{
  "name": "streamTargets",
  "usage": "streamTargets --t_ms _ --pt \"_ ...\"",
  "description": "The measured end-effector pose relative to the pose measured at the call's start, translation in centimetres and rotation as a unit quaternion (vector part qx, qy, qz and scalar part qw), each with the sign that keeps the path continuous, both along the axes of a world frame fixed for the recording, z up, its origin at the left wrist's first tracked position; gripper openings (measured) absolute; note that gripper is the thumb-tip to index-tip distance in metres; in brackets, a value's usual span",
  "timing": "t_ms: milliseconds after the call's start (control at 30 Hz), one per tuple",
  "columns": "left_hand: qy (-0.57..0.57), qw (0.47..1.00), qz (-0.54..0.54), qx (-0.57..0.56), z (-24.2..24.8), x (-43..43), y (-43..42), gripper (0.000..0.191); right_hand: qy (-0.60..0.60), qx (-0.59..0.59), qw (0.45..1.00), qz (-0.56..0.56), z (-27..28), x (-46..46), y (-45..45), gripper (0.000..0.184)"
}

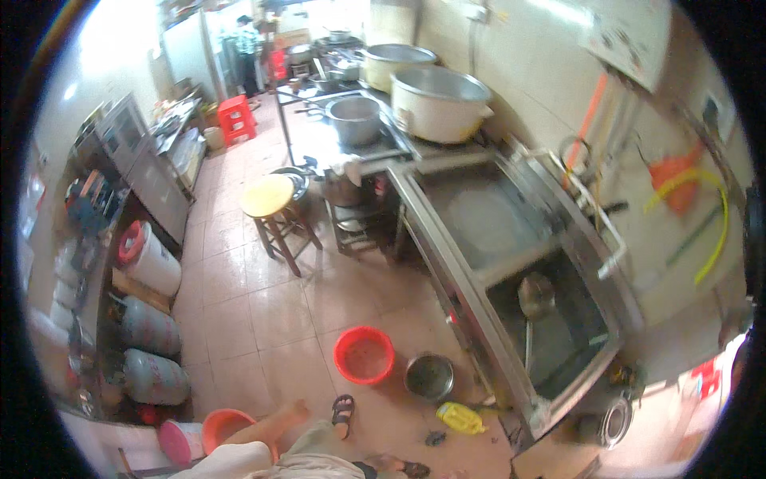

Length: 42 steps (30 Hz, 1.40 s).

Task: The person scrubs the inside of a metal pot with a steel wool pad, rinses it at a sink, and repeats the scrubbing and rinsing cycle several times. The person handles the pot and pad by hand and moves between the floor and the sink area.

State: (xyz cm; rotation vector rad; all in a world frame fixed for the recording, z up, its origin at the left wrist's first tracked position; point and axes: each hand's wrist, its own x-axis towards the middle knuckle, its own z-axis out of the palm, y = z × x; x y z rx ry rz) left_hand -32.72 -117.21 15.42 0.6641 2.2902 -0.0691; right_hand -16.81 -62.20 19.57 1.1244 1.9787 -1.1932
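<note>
My left hand (pixel 294 413), blurred, lies beside the knee of my light trousers (pixel 317 440); its fingers do not show clearly. Out of view is my right hand. Ahead of my sandalled foot (pixel 342 416) a red plastic basin (pixel 364 355) stands on the tiled floor, with a metal bowl (pixel 429 376) to its right. A yellow plastic item (pixel 461 418) lies below the bowl, near a dark scrap (pixel 435 439). An orange tub (pixel 224 426) is behind my left forearm, next to a pink-and-white bucket (pixel 179 442).
At right runs a metal double sink (pixel 467 263) holding a long-handled ladle (pixel 537 296). Large pots (pixel 440 105) stand on the stove. A yellow-topped stool (pixel 267 196) and red stools (pixel 236 117) are ahead. Gas cylinders (pixel 155 377) line the left. A person (pixel 246 54) stands far back.
</note>
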Motion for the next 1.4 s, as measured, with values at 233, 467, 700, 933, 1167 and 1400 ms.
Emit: streamTargets --t_ms 233,467,700,933,1167,1400 --pt "0.058 0.968 0.235 0.067 2.0 -6.2 -10.2 0.028 0.099 -0.023 0.970 0.223 -1.3 -12.4 -7.9 0.047" --pt "0.024 0.786 0.606 0.118 8.5 -3.5 -13.0 0.040 0.156 0.047 0.944 0.286 2.8 -20.2 -11.2 0.035" --pt "-0.126 0.795 0.592 0.032 6.6 7.8 -11.1 0.041 0.132 0.047 0.931 0.336 5.7 -25.2 -14.2 0.032" --pt "-0.158 0.736 0.658 0.032 6.5 12.9 -9.3 0.042 0.100 0.059 0.931 0.346 5.9 -24.5 -13.0 0.029" --pt "-0.075 0.720 0.684 0.094 8.0 5.0 -11.5 0.043 0.055 0.103 0.943 0.311 3.8 -21.0 -8.5 0.028" --pt "-0.074 0.730 0.656 0.179 6.9 -0.2 -16.7 0.040 0.046 0.194 0.936 0.290 2.6 -20.3 -7.4 0.031"
